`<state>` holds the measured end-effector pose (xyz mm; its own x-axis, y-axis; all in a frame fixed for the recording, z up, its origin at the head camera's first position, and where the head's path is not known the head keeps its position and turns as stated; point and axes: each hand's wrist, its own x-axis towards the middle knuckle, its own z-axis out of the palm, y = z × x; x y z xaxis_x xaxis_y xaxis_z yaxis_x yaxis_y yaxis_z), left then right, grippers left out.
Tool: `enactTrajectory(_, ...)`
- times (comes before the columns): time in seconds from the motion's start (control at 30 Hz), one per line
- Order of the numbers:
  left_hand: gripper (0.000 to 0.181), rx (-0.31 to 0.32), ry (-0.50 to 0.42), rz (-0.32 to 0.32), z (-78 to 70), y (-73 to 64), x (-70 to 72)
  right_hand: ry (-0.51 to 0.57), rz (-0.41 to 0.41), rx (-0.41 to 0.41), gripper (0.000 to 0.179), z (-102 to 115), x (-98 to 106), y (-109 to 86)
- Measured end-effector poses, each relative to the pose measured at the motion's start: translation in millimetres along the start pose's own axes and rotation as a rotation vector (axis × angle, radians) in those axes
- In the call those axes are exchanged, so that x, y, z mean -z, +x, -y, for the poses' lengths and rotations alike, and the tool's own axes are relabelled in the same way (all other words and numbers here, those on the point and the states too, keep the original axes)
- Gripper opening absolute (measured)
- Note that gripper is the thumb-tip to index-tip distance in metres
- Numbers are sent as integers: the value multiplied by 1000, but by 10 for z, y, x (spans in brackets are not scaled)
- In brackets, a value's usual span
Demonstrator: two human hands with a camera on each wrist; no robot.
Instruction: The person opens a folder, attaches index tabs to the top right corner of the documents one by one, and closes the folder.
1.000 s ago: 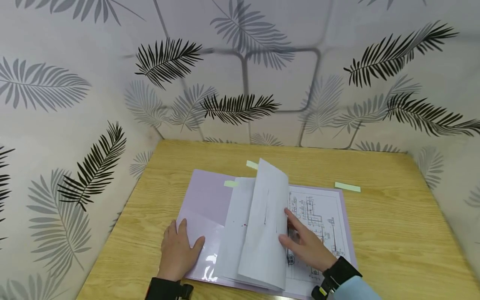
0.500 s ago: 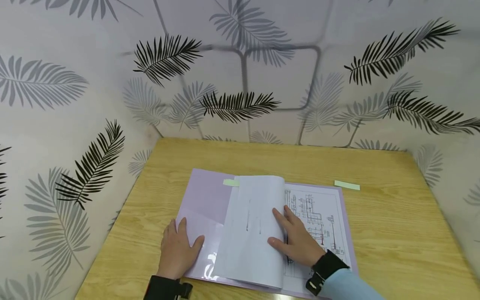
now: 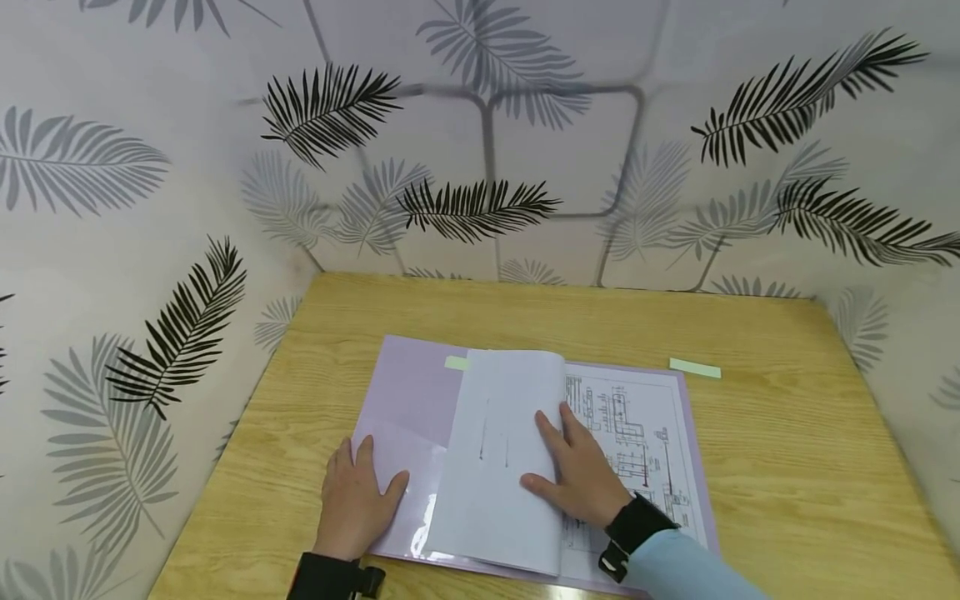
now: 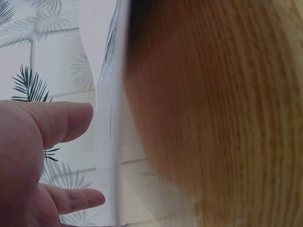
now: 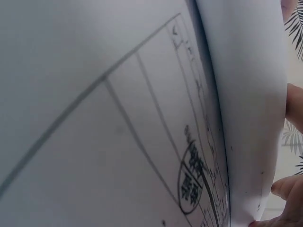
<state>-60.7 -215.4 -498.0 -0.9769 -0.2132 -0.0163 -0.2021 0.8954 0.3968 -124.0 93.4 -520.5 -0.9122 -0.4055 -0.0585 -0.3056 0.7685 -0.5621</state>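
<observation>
A lilac folder (image 3: pixel 420 379) lies spread on the table. Sheets folded over to its left show a mostly blank white page (image 3: pixel 498 517) with a few faint lines. On the right side, a printed technical drawing (image 3: pixel 663 450) is partly uncovered. My right hand (image 3: pixel 581 475) rests on the curved fold of the turned sheets, fingers spread and fairly straight. My left hand (image 3: pixel 355 500) lies flat over the folder's left edge, thumb and fingers apart. The left wrist view shows its thumb (image 4: pixel 68 120) beside the folder edge; the right wrist view shows the drawing sheet (image 5: pixel 118 132) close up.
A pale green strip (image 3: pixel 456 363) sticks out at the sheets' upper left. Another green strip (image 3: pixel 695 368) lies by the folder's upper right corner. The wooden table (image 3: pixel 795 450) meets a leaf-patterned backdrop (image 3: pixel 525 142) at the back and sides.
The lifted sheets have come down to the left and lie flatter. My right hand has moved left with them onto their fold. A green strip near the top is no longer visible. My left hand stays.
</observation>
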Motion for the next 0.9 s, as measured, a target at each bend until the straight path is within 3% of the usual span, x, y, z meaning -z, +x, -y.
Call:
enactTrajectory(0.27,77,7,0,0,-20,-8,-13,-82,-25,-42,98,93,-45,39)
enactTrajectory(0.9,77,21,0,-21,-39,-25,-60,-174,8,-90,101,119,-123,79)
